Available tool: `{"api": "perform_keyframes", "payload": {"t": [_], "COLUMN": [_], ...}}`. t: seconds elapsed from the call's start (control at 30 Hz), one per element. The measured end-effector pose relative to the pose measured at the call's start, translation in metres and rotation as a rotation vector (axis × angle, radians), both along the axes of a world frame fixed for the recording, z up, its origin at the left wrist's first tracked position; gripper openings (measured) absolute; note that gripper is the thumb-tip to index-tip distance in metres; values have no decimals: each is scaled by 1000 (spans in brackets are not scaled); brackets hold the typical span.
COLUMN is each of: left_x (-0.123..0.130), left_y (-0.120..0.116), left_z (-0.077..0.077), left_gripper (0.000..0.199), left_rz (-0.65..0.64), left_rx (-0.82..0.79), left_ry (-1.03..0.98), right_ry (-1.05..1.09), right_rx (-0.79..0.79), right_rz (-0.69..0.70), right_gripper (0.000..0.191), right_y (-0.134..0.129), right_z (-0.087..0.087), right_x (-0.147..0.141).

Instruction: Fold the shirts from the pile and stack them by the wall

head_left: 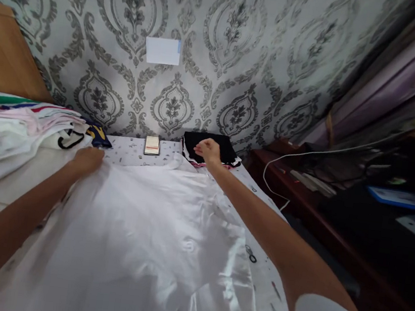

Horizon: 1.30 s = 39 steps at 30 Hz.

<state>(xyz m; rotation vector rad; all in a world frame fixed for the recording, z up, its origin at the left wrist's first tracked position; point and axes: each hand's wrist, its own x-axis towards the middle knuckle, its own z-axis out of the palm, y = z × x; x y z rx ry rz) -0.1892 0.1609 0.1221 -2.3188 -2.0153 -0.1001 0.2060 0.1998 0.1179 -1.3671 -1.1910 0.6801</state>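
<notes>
A white shirt [138,218] lies spread and creased over the bed in front of me. At its far left corner my left hand [90,159] is closed on the cloth, with the fingers mostly hidden behind the knuckles. My right hand [209,151] is raised beyond the shirt's far right part, its fingers loosely curled and nothing visible in them. Behind that hand sits a folded pile of clothes with a black garment [227,145] on top.
A heap of clothes [13,145] covers the left side, beside a wooden headboard [11,48]. By the patterned wall lies a small framed card [152,145] on the printed bedsheet [128,147]. To the right stands a dark red desk [301,198] with a white cable [307,152].
</notes>
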Motion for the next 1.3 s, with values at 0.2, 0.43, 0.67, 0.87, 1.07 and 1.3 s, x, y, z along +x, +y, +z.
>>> {"api": "perform_keyframes", "payload": {"t": [0.2, 0.43, 0.67, 0.87, 1.07, 1.3], "left_x": [22, 150, 257, 237, 211, 238], "left_y": [-5, 23, 65, 66, 83, 102], "left_z": [-15, -7, -33, -27, 16, 17], "left_gripper": [29, 41, 58, 27, 31, 33], "left_rz": [-68, -178, -138, -256, -248, -193], "left_rx": [18, -173, -151, -49, 269, 209], "left_ry": [216, -345, -359, -389, -528, -305], "right_ry": [-266, -883, -894, -725, -554, -603], "right_rx": [-59, -487, -521, -269, -38, -243], "right_rz": [17, -136, -137, -95, -208, -223], "right_gripper": [6, 45, 30, 15, 22, 15], "right_y": [-49, -110, -122, -135, -128, -84], "right_z": [-42, -60, -64, -63, -49, -57], "right_x": [30, 64, 59, 72, 97, 109]}}
